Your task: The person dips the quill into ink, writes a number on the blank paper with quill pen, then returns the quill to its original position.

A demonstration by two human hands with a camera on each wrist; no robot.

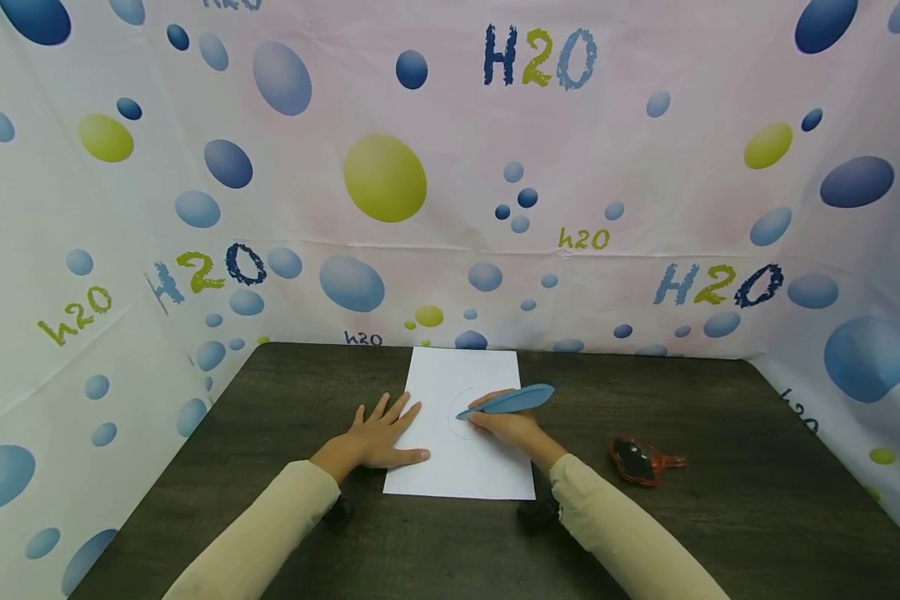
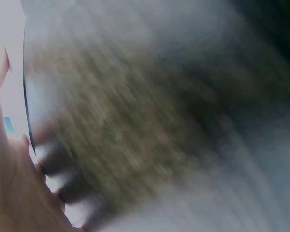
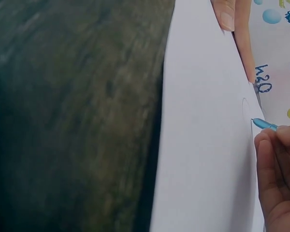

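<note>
A white sheet of paper [image 1: 457, 467] lies on the dark wooden table [image 1: 720, 533], with a faint curved pencil line near its middle. My left hand [image 1: 381, 435] rests flat on the sheet's left edge, fingers spread. My right hand [image 1: 506, 425] grips a blue feather-shaped pen [image 1: 513, 401], its tip touching the paper at the curved line. In the right wrist view the pen tip [image 3: 261, 123] meets the paper [image 3: 203, 145] beside my fingers [image 3: 275, 174]. The left wrist view is blurred, showing only the table [image 2: 159, 121] and part of my hand [image 2: 14, 193].
A small orange and black object [image 1: 640, 459] lies on the table to the right of my right forearm. Curtain walls printed with bubbles and "H2O" [image 1: 540, 57] enclose the table at the back and both sides.
</note>
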